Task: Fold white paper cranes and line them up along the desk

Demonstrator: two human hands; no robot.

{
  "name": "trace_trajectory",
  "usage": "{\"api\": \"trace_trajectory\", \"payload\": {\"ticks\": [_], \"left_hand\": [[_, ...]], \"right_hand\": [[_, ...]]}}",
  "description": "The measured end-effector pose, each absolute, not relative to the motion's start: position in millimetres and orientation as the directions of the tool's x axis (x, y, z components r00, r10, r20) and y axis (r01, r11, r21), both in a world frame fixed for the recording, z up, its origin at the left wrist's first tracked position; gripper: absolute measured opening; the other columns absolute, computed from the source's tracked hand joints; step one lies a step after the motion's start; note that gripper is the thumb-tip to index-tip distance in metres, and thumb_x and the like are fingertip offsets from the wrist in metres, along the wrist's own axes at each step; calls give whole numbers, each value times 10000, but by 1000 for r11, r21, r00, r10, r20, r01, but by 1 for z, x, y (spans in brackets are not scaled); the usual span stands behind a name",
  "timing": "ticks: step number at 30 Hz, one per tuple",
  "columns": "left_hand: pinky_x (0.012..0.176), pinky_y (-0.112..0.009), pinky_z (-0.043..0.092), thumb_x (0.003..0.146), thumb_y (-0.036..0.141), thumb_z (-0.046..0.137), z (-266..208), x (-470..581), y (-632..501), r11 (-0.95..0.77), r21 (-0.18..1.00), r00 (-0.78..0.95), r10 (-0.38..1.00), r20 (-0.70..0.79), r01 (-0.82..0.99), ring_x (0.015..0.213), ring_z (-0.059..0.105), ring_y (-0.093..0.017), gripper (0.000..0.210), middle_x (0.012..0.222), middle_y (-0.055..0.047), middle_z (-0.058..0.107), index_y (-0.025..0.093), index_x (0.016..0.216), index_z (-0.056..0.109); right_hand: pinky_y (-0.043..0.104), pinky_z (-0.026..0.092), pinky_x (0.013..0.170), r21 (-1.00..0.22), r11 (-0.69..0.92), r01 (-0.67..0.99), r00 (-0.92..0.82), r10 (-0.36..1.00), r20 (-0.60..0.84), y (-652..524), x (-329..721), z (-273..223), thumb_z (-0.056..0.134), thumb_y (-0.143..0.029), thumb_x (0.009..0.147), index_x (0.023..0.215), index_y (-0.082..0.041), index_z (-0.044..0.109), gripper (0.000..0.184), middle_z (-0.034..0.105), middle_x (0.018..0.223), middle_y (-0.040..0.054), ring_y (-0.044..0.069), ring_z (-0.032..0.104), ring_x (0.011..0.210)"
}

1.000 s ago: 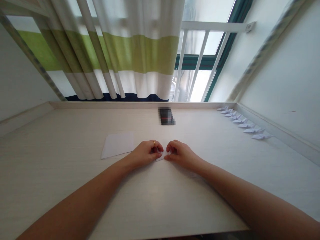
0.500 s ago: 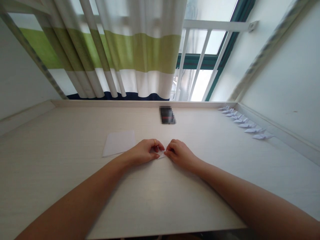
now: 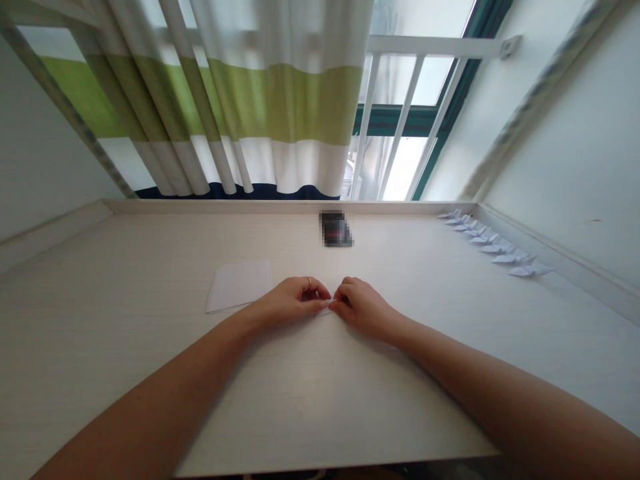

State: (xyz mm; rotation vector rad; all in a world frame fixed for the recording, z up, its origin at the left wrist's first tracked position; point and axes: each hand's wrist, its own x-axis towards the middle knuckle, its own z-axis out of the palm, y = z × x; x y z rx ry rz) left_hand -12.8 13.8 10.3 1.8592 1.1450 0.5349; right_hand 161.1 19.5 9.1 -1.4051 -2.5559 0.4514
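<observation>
White table [image 3: 300, 413], raised rim [image 3: 225, 207]
Left hand [image 3: 290, 300] and right hand [image 3: 363, 305], nearly closed, pinch paper [image 3: 325, 312] well inside front edge [image 3: 350, 464].

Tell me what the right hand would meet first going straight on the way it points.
Probably the left hand, just across the small folded paper at the right hand's fingertips; the gap is unclear.
</observation>
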Motion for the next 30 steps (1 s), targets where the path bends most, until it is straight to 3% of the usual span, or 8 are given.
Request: {"api": "trace_trajectory", "payload": {"ticks": [6,14,30], "left_hand": [[569,-231,368,667,392,574,5,-7,13,-216,818,428,903,-41,533,601,474,-115,299,638,13,529,154,845,606],[615,-237,382,643,300,595,3,-7,15,-217,811,424,904,-42,543,624,491,-117,241,649,15,533,156,836,606],[621,-243,377,602,330,628,3,-5,14,-197,792,390,919,-56,579,644,484,-124,277,669,19,504,171,829,610]], "right_hand": [[230,371,661,-355,505,787,-536,844,11,18,161,13,510,-243,770,749,-133,629,164,584,795,76,149,516,736],[229,368,635,-332,504,797,-538,843,-11,19,160,13,496,-255,776,729,-142,633,184,581,788,74,148,518,720],[222,363,616,-276,514,812,-544,838,-39,21,159,15,471,-277,790,732,-142,646,228,592,791,82,149,532,722]]}}
